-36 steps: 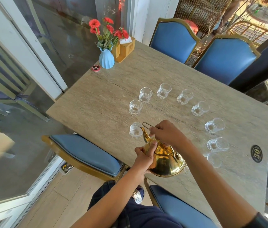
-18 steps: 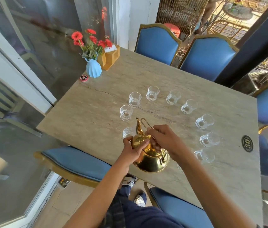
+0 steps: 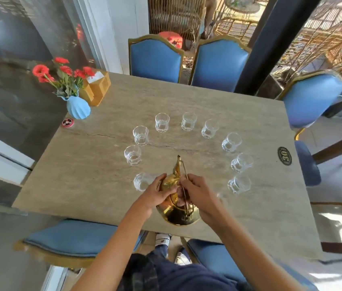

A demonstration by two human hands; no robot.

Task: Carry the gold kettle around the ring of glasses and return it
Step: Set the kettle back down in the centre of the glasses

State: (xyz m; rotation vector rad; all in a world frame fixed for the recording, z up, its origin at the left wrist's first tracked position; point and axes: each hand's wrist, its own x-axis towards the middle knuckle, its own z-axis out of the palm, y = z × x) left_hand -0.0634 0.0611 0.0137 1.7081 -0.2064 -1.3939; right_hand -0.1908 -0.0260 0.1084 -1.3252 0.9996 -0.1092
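The gold kettle [image 3: 176, 215] is at the near edge of the stone table [image 3: 94, 181], its spout pointing away from me toward the middle of the ring. My left hand [image 3: 155, 194] grips the kettle's lid and upper body. My right hand [image 3: 199, 194] is closed on the thin wire handle. Several clear glasses form a ring on the table, from a near-left glass [image 3: 142, 181] past a far glass [image 3: 189, 121] to a near-right glass [image 3: 239, 184]. Whether the kettle's base rests on the table or hangs just above it I cannot tell.
A blue vase of red flowers [image 3: 77, 107] and a wooden napkin box [image 3: 97, 87] stand at the far left corner, with a small round coaster [image 3: 67, 122] beside them. A round number plate [image 3: 284, 155] lies at the right. Blue chairs [image 3: 155, 59] surround the table.
The view has swung so the table sits squarely ahead. The kettle has turned upright, its spout now pointing straight away, and both hands have stayed on it.
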